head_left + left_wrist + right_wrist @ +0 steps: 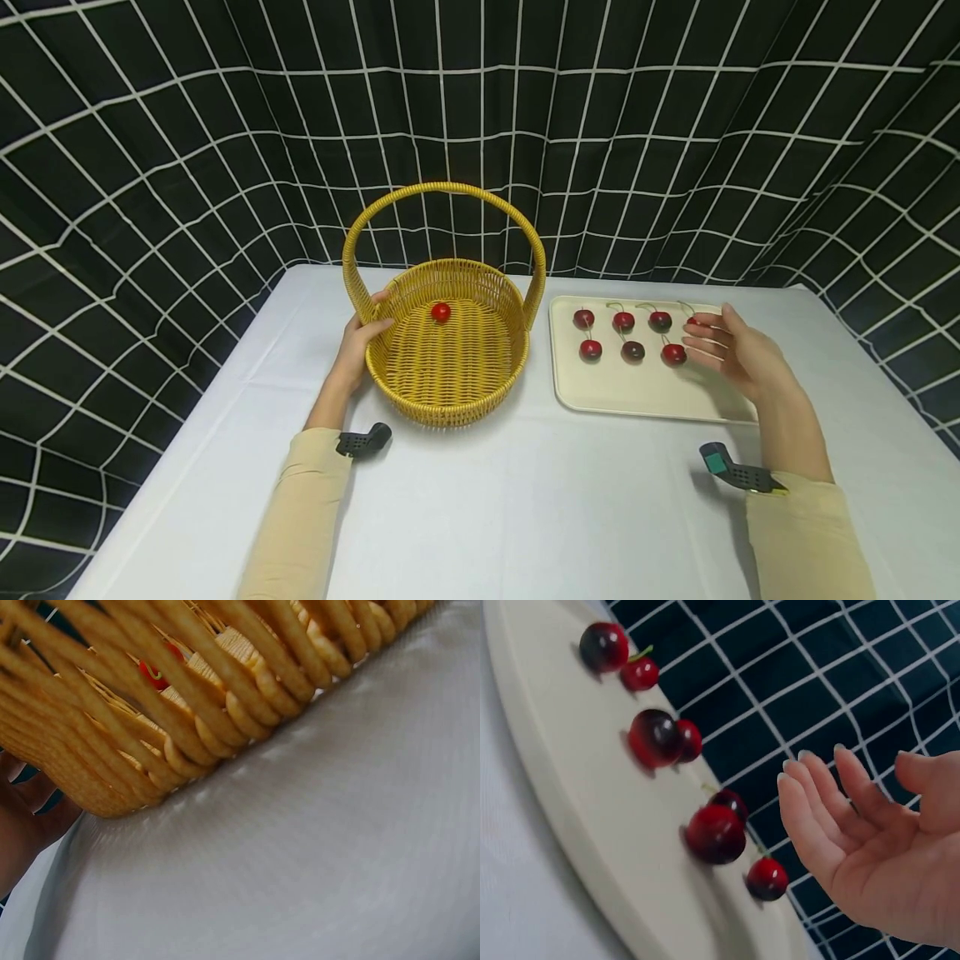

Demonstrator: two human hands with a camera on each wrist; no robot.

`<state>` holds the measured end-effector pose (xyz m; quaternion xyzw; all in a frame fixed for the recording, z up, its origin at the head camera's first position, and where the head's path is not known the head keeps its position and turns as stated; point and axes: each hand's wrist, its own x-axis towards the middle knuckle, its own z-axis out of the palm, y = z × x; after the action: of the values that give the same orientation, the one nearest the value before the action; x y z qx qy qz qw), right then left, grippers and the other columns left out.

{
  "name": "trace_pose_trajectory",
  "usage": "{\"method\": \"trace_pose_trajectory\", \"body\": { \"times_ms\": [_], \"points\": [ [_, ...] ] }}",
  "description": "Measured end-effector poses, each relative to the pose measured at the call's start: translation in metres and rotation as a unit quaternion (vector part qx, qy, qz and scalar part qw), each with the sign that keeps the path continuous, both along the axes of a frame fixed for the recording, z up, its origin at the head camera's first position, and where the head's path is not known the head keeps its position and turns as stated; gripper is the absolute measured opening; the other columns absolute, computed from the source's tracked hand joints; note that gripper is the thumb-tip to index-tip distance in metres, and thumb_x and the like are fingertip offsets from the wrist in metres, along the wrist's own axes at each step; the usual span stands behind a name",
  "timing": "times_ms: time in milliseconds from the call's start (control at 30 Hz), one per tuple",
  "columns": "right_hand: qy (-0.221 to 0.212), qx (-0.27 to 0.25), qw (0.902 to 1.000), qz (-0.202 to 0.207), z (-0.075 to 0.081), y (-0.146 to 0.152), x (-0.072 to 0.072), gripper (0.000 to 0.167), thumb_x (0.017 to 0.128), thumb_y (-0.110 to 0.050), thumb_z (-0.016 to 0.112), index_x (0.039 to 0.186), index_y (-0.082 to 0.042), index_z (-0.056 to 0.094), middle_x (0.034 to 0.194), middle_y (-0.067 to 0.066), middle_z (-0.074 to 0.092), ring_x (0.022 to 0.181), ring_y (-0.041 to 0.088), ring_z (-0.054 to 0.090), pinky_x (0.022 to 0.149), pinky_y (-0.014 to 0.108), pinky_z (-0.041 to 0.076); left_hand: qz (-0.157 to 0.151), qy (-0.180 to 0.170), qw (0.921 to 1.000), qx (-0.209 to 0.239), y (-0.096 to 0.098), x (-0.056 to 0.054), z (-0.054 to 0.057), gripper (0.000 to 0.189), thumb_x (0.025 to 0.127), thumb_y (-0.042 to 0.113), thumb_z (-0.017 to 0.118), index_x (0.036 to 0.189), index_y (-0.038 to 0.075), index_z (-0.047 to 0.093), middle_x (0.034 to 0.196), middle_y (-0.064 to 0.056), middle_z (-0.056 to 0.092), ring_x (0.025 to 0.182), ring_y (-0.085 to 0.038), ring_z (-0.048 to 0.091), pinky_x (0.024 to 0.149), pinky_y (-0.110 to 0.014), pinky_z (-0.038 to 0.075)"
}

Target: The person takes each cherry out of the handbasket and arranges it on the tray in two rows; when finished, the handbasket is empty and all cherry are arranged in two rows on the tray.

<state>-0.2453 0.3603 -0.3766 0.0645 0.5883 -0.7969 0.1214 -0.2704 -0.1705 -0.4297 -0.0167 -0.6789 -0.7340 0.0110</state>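
A yellow woven basket (446,412) with a tall arched handle (446,188) stands on the table. At its left side my left hand (351,350) grips the rim, thumb over the edge and fingers against the outside. One red cherry (441,312) lies inside, towards the back; the left wrist view shows it through the weave. On the right, a cream tray (637,396) bears several dark red cherries (633,352) with stems, in two rows. Over the tray's right end hovers my right hand (742,358), fingers apart and holding nothing. It partly hides the rightmost cherry (766,879) in the head view.
A white cloth (510,508) covers the table. Behind and at both sides hangs a black curtain (600,150) with a white grid. Each wrist carries a small dark camera (365,440) on a strap.
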Motion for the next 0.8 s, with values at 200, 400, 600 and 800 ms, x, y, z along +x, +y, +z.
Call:
{"method": "trace_pose_trajectory", "body": {
  "times_ms": [200,400,600,800],
  "points": [
    [0.058,-0.057,0.9952,0.055,0.011,-0.011,0.004,0.041,0.099,-0.043,0.04,0.11,-0.011,0.065,0.106,0.006,0.069,0.097,0.021,0.066,0.081,0.032,0.053,0.0,0.003,1.0,0.001,0.0,0.0,0.0,0.054,0.095,0.011,0.048,0.147,0.012,0.036,0.151,-0.006,0.032,0.135,-0.022,0.031,0.111,-0.035,0.021],
    [0.076,-0.06,0.9915,0.087,0.021,-0.029,0.007,0.044,0.101,-0.041,0.037,0.114,-0.009,0.063,0.112,0.007,0.067,0.101,0.02,0.065,0.084,0.033,0.051,-0.003,0.005,1.0,0.003,0.0,0.0,0.0,0.054,0.095,0.011,0.048,0.147,0.012,0.035,0.15,-0.007,0.033,0.135,-0.023,0.032,0.111,-0.035,0.021],
    [0.109,-0.001,0.9866,0.122,0.028,-0.052,0.008,0.043,0.102,-0.04,0.035,0.114,-0.011,0.064,0.11,0.005,0.068,0.101,0.016,0.064,0.084,0.03,0.051,-0.001,0.004,1.0,-0.002,0.0,-0.001,0.001,0.055,0.094,0.012,0.048,0.147,0.013,0.035,0.15,-0.007,0.032,0.134,-0.024,0.032,0.111,-0.036,0.022],
    [0.138,0.029,0.9732,0.181,0.028,-0.075,0.01,0.043,0.104,-0.036,0.031,0.116,-0.01,0.062,0.112,0.006,0.066,0.102,0.019,0.063,0.087,0.03,0.05,0.0,0.003,1.0,-0.003,0.001,0.0,0.0,0.056,0.094,0.011,0.049,0.147,0.013,0.035,0.15,-0.008,0.032,0.133,-0.026,0.033,0.11,-0.038,0.023]
  ]
}}
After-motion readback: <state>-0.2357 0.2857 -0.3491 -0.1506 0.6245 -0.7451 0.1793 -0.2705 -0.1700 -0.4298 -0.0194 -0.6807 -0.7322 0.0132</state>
